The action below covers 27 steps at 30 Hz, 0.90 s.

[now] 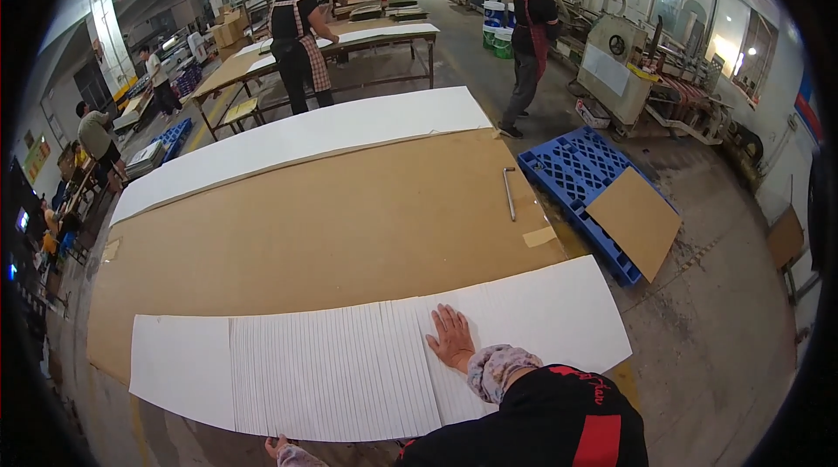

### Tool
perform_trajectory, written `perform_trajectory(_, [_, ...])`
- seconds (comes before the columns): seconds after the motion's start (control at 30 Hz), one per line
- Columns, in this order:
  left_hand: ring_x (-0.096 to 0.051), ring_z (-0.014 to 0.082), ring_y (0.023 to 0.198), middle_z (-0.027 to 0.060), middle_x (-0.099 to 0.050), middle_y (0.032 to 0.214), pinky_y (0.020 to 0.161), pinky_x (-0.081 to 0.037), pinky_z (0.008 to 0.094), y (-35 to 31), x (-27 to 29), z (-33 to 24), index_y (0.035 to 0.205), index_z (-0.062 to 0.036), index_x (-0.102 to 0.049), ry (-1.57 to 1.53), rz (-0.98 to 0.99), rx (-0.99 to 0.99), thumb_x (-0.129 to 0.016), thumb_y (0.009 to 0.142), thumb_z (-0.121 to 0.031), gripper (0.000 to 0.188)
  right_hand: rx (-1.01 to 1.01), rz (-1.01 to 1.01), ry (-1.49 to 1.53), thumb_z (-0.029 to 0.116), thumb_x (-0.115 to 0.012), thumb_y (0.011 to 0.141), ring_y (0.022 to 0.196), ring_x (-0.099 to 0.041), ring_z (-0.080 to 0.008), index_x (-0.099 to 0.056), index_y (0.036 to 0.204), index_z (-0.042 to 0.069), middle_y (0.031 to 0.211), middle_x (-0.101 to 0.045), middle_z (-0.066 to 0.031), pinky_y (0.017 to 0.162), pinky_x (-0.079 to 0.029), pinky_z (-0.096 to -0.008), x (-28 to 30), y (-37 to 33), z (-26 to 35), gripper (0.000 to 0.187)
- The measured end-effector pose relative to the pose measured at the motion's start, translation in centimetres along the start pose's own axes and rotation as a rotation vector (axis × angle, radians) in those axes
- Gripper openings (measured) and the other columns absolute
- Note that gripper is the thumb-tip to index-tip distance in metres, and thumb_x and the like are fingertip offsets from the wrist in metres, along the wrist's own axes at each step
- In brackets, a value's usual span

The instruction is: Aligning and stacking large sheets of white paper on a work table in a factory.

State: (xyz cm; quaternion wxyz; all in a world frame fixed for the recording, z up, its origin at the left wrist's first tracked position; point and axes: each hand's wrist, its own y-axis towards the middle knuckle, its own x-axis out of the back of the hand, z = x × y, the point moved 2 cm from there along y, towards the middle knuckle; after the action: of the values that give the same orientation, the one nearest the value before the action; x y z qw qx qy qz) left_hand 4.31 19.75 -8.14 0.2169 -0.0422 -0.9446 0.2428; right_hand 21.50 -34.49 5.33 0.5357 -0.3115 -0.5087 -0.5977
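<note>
A long white board (332, 371) lies along the near side of the table, its middle crossed by many close parallel lines and its two ends plain. My right hand (452, 338) rests flat on it, fingers spread, right of the lined part. Low in the picture, my left hand (278, 446) is at the board's near edge, its fingertips curled up to the rim. Most of that hand is cut off by the lower border. Beyond the board stretches the brown tabletop (305, 223), with another stack of white sheets (314, 140) along its far side.
A bent metal wrench (510, 194) lies on the table's right side. Right of the table, a blue plastic pallet (576, 170) carries a brown panel (635, 221). Two people in aprons stand beyond, one at another table (384, 35). Machines (615, 65) line the right wall.
</note>
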Motion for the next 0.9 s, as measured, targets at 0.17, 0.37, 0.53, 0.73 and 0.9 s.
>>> perform_trajectory(0.17, [-0.055, 0.0221, 0.055, 0.014, -0.058, 0.073, 0.047, -0.046, 0.0381, 0.5, 0.3, -1.3, 0.113, -0.016, -0.036, -0.022, 0.019, -0.043, -0.059, 0.073, 0.003, 0.05, 0.001, 0.007, 0.003, 0.037, -0.048, 0.078, 0.125, -0.022, -0.0281, -0.035, 0.126, 0.003, 0.133, -0.027, -0.0147, 0.102, -0.015, -0.0443, 0.2, -0.1, 0.2, 0.06])
perform_trajectory(0.37, [-0.055, 0.0218, 0.056, 0.0136, -0.058, 0.072, 0.047, -0.046, 0.0381, 1.8, 0.5, -1.2, 0.113, -0.0161, -0.037, -0.017, 0.06, -0.085, -0.059, 0.073, 0.003, 0.05, 0.003, -0.003, -0.007, 0.037, -0.048, 0.079, 0.125, -0.02, -0.0281, -0.034, 0.126, 0.003, 0.134, -0.026, -0.0146, 0.102, -0.015, -0.0445, 0.2, -0.2, 0.0, 0.06])
perform_trajectory(0.53, [-0.055, 0.0216, 0.056, 0.0134, -0.058, 0.071, 0.048, -0.045, 0.038, 2.7, 0.1, 0.1, 0.113, -0.0161, -0.037, 0.003, 0.105, -0.107, -0.06, 0.073, 0.003, 0.05, -0.009, 0.027, 0.01, 0.038, -0.046, 0.08, 0.126, -0.019, -0.0275, -0.032, 0.127, 0.003, 0.135, -0.025, -0.0144, 0.102, -0.013, -0.0434, -0.3, 0.0, 0.1, 0.06])
perform_trajectory(0.73, [-0.055, 0.0214, 0.057, 0.013, -0.058, 0.071, 0.049, -0.045, 0.038, 4.1, 0.3, 0.5, 0.113, -0.0162, -0.038, 0.02, 0.147, -0.152, -0.06, 0.073, 0.003, 0.05, -0.021, 0.039, 0.005, 0.038, -0.044, 0.081, 0.127, -0.018, -0.0267, -0.032, 0.128, 0.003, 0.135, -0.024, -0.0137, 0.103, -0.011, -0.0427, -0.1, 0.0, 0.0, 0.06])
perform_trajectory(0.9, [-0.056, 0.0204, 0.069, 0.0134, -0.058, 0.079, 0.058, -0.046, 0.0353, 3.6, 1.4, 1.1, 0.109, -0.0107, -0.042, 0.153, 0.039, -0.166, -0.064, 0.069, 0.004, 0.049, 0.011, 0.039, 0.019, 0.038, -0.045, 0.08, 0.126, -0.018, -0.0267, -0.032, 0.127, 0.003, 0.135, -0.025, -0.0135, 0.103, -0.011, -0.0428, -0.5, 0.1, 0.7, 0.06])
